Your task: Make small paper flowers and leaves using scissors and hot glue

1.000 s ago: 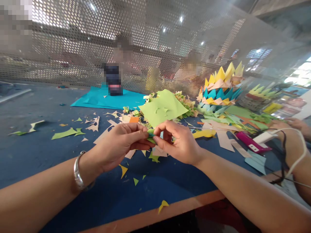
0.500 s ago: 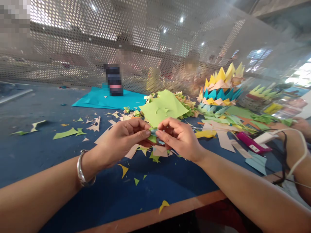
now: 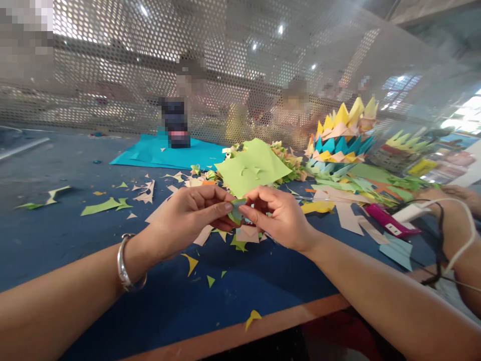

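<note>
Above the middle of the table, a small folded paper piece (image 3: 236, 211), green with a light blue part, is pinched between my two hands. My left hand (image 3: 201, 209) grips its left side with thumb and fingers, a silver bangle on that wrist. On the other side my right hand (image 3: 277, 215) pinches the light blue part between thumb and fingertips. My fingers partly hide the piece. Just beyond the hands lies a light green paper sheet (image 3: 255, 165) over a heap of small folded paper bits (image 3: 295, 164).
Paper scraps (image 3: 107, 205) litter the blue table. Turquoise sheets (image 3: 150, 154) lie at the back left beneath a pixelated dark object (image 3: 176, 123). A layered paper model (image 3: 343, 135) stands back right. A magenta power adapter (image 3: 393, 220) with cables sits near another person's arm (image 3: 460, 240).
The small paper piece has turned a little in my fingers, showing more of its green edge. Both hands stay in nearly the same place.
</note>
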Available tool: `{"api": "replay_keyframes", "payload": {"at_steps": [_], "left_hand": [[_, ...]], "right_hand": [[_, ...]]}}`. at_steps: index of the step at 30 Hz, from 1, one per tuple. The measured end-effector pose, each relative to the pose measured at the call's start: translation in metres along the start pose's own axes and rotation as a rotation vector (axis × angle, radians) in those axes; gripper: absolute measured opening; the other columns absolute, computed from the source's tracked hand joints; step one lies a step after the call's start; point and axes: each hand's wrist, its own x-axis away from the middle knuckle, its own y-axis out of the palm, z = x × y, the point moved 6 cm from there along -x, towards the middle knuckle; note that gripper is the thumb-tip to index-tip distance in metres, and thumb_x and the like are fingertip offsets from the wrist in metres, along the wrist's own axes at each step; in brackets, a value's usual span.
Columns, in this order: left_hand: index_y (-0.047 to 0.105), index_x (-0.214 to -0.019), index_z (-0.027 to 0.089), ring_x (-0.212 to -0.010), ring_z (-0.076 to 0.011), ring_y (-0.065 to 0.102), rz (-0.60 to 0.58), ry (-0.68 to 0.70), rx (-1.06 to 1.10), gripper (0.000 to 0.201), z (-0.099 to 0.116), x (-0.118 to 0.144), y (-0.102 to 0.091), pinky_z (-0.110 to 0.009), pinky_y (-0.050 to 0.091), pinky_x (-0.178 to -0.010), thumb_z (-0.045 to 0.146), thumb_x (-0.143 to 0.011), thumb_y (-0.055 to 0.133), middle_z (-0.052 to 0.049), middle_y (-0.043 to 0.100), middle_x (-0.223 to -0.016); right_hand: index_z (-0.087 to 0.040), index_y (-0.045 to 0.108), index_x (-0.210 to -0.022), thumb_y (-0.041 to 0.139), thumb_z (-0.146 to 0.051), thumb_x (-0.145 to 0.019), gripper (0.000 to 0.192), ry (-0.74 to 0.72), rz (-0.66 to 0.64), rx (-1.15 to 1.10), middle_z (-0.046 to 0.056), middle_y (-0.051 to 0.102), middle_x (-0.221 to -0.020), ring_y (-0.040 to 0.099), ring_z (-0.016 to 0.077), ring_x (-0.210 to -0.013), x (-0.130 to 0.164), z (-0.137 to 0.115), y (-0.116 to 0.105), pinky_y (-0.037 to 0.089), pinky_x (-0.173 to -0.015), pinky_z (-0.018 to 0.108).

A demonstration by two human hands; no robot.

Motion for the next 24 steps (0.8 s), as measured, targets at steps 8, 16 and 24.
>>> {"api": "replay_keyframes", "payload": {"at_steps": [8, 16, 24], "left_hand": [[0.070, -0.081, 0.017, -0.065, -0.0153, 0.072, 0.009, -0.007, 0.036, 0.010, -0.0032, 0.0009, 0.0013, -0.024, 0.060, -0.065, 0.026, -0.080, 0.073, -0.003, 0.076, -0.074], [0.064, -0.100, 0.016, -0.075, -0.0165, 0.073, 0.074, 0.054, 0.047, 0.027, -0.0012, 0.0039, 0.0021, -0.027, 0.060, -0.073, 0.025, -0.078, 0.077, -0.002, 0.074, -0.083], [0.053, -0.097, 0.019, -0.068, -0.0132, 0.068, 0.139, 0.148, 0.007, 0.030, -0.0028, 0.0046, 0.0021, -0.027, 0.057, -0.068, 0.019, -0.075, 0.074, 0.003, 0.068, -0.073]], "right_hand": [[-0.019, 0.058, -0.079, 0.070, -0.033, -0.091, 0.021, -0.068, 0.017, 0.072, -0.003, 0.055, -0.069, 0.044, 0.0062, -0.051, -0.0001, -0.0037, -0.0019, 0.037, -0.046, 0.021], [-0.019, 0.057, -0.080, 0.070, -0.035, -0.090, 0.024, -0.037, 0.020, 0.026, -0.004, 0.054, -0.068, 0.046, 0.0066, -0.050, -0.0004, -0.0025, -0.0015, 0.037, -0.045, 0.021], [-0.018, 0.057, -0.078, 0.069, -0.027, -0.092, 0.020, -0.144, 0.059, 0.140, -0.005, 0.054, -0.066, 0.045, 0.0055, -0.049, -0.0006, -0.0095, -0.0012, 0.036, -0.046, 0.020]]}}
